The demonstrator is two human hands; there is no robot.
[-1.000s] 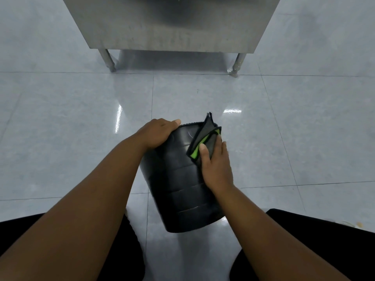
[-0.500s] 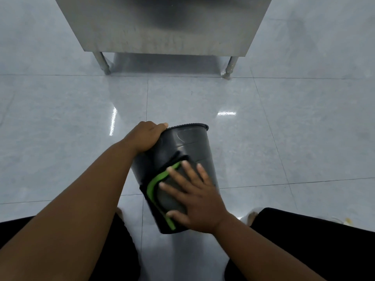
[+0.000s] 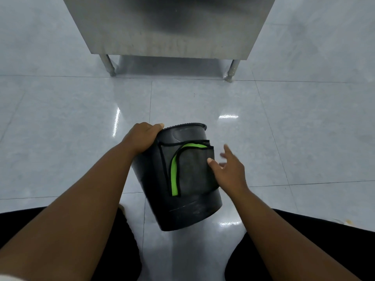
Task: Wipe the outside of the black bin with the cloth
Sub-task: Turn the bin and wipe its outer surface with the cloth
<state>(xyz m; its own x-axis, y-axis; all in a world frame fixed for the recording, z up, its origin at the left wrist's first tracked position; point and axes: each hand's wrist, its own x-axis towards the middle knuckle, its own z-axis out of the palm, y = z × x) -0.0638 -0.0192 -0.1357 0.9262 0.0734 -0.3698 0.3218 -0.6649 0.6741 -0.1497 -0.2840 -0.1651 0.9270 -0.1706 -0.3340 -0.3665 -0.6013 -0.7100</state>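
The black bin (image 3: 188, 209) is tipped on the floor between my knees, its open rim pointing away from me. My left hand (image 3: 142, 136) grips the rim at its upper left. A dark cloth (image 3: 192, 171) with a bright green edge lies spread flat over the bin's upward-facing side. My right hand (image 3: 229, 171) is at the cloth's right edge with fingers spread apart. Its thumb touches the cloth, and the other fingers, slightly blurred, hang beyond the bin's right side.
A stainless steel table (image 3: 168, 27) stands ahead, its legs (image 3: 107, 64) resting on the glossy pale tiled floor (image 3: 284, 138). My legs in black trousers (image 3: 304, 250) flank the bin on both sides.
My right hand has slid from flat on the cloth low on the bin to the cloth's right edge. The cloth now lies spread higher on the bin. My left hand keeps its hold on the rim.
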